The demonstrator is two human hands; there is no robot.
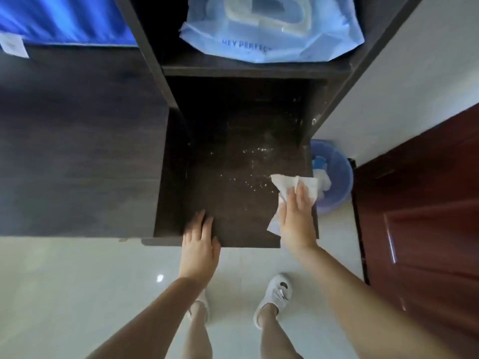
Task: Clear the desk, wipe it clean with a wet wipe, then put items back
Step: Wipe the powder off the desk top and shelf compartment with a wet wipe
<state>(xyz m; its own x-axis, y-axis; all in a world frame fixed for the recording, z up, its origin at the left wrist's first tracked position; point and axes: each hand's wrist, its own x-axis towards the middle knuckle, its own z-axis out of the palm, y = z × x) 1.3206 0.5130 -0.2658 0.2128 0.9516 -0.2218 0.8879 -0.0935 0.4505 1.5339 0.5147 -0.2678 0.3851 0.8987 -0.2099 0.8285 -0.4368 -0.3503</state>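
Observation:
The dark wooden desk (pixel 228 141) lies below me with small wet droplets glinting across its middle. My right hand (pixel 295 216) presses flat on a white wet wipe (pixel 285 187) at the desk's front right corner. The wipe sticks out past the fingertips and beside the thumb. Fingers spread, my left hand (pixel 201 242) rests on the desk's front edge and holds nothing.
A light blue plastic bag (pixel 272 47) with a white object inside sits on the shelf above the desk. A blue bin (pixel 334 177) with white and blue waste stands right of the desk. A red-brown door (pixel 420 203) is at right, a blue mattress (pixel 64 19) upper left.

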